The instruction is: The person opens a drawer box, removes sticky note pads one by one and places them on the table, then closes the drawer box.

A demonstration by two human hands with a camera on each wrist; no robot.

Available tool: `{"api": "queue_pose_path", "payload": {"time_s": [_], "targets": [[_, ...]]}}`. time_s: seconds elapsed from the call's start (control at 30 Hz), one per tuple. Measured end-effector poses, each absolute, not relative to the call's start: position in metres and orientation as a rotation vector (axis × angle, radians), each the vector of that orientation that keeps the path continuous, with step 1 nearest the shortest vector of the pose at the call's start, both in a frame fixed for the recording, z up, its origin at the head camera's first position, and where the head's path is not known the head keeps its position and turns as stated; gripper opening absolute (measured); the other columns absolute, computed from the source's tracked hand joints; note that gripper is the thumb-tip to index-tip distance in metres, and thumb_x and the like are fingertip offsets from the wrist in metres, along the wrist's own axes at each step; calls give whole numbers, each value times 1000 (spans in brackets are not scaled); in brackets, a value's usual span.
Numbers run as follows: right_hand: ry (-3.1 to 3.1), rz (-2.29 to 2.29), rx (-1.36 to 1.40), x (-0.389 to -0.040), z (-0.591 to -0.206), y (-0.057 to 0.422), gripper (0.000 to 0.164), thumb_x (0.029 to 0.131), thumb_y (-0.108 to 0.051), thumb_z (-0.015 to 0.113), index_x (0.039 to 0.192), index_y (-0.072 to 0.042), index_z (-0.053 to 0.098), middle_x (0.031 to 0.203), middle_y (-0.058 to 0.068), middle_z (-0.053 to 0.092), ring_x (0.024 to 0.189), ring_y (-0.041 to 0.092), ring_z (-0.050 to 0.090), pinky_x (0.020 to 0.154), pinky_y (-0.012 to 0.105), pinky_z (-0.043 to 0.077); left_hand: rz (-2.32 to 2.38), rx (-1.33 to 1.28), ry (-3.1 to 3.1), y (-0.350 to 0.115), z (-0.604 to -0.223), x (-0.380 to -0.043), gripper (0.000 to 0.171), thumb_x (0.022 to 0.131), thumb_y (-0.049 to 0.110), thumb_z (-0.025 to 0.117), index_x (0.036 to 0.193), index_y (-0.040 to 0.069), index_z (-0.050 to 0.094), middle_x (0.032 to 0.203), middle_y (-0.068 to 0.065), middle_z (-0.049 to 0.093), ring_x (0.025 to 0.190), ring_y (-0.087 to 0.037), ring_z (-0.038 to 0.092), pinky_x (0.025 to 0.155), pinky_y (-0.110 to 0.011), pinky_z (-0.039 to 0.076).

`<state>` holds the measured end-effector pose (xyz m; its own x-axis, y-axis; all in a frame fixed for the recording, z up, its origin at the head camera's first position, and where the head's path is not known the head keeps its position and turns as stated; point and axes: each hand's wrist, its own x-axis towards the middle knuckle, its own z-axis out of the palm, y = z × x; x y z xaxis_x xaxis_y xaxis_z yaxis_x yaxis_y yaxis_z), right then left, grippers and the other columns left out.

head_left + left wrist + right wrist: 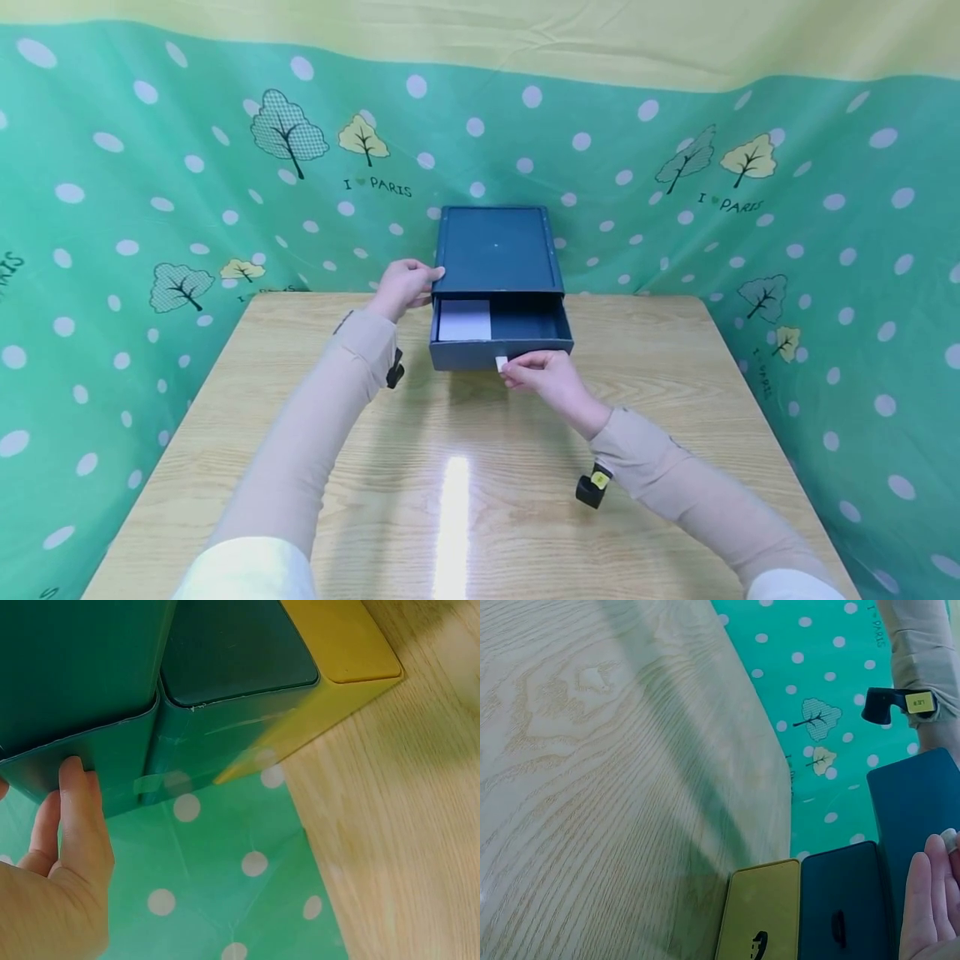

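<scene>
A dark blue drawer unit (495, 250) stands at the table's back edge, its top drawer (457, 357) pulled partway out. Inside the drawer, on the left, lies a white rectangular piece (465, 320). My right hand (551, 382) pinches the small white pull tab (501, 364) on the drawer front; the right wrist view shows the same tab (949, 840) at the fingertips. On the unit's left side rests my left hand (405, 287), thumb at the top edge. Its fingers (75, 802) press nearly straight against the side wall in the left wrist view.
Below the top drawer sit another dark blue drawer (844, 900) and a yellow one (769, 900), both pushed in, with dark handles. A green dotted curtain (600, 200) hangs close behind and around the wooden table (525, 517).
</scene>
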<state>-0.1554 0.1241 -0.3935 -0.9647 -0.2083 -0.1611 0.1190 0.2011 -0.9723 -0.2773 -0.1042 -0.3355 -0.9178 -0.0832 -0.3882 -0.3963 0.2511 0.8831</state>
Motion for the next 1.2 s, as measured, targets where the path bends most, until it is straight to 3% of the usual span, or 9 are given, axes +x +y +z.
{"api": "queue_pose_path", "payload": {"time_s": [0.17, 0.43, 0.57, 0.87, 1.03, 1.2], "targets": [[2270, -1791, -123, -152, -395, 126, 20, 89, -10, 65, 100, 5, 70, 96, 17, 72, 80, 15, 69, 85, 39, 58, 1710, -447, 2271, -104, -337, -278, 22, 92, 27, 64, 90, 8, 52, 133, -9, 49, 119, -26, 51, 95, -33, 53], [2311, -1767, -153, -152, -397, 128, 17, 89, -10, 65, 99, 3, 71, 94, 17, 72, 81, 19, 70, 80, 34, 59, 1728, -450, 2264, -103, -337, -278, 23, 92, 27, 64, 91, 8, 51, 131, -9, 49, 118, -26, 51, 96, -34, 53], [2315, -1761, -142, -149, -396, 128, 16, 89, -9, 66, 98, 4, 71, 93, 16, 73, 81, 21, 70, 80, 37, 59, 1739, -452, 2256, -103, -338, -278, 23, 91, 27, 64, 91, 8, 52, 131, -9, 49, 118, -26, 51, 95, -34, 53], [2300, -1758, -150, -144, -397, 129, 18, 88, -9, 66, 98, 5, 71, 95, 18, 72, 78, 14, 69, 81, 36, 59, 1743, -439, 2269, -105, -340, -278, 23, 91, 28, 64, 88, 9, 52, 132, -9, 49, 119, -26, 50, 95, -34, 53], [2297, -1757, -154, -141, -395, 129, 18, 89, -9, 66, 98, 5, 71, 95, 18, 72, 80, 18, 70, 79, 32, 60, 1752, -438, 2263, -104, -339, -277, 23, 91, 27, 64, 89, 8, 52, 132, -9, 49, 119, -26, 50, 95, -34, 53], [2300, -1753, -135, -139, -394, 128, 18, 88, -9, 67, 98, 6, 71, 95, 20, 71, 83, 27, 70, 81, 39, 59, 1752, -435, 2263, -104, -340, -277, 23, 91, 27, 64, 90, 8, 53, 133, -10, 49, 120, -26, 50, 95, -34, 53]]}}
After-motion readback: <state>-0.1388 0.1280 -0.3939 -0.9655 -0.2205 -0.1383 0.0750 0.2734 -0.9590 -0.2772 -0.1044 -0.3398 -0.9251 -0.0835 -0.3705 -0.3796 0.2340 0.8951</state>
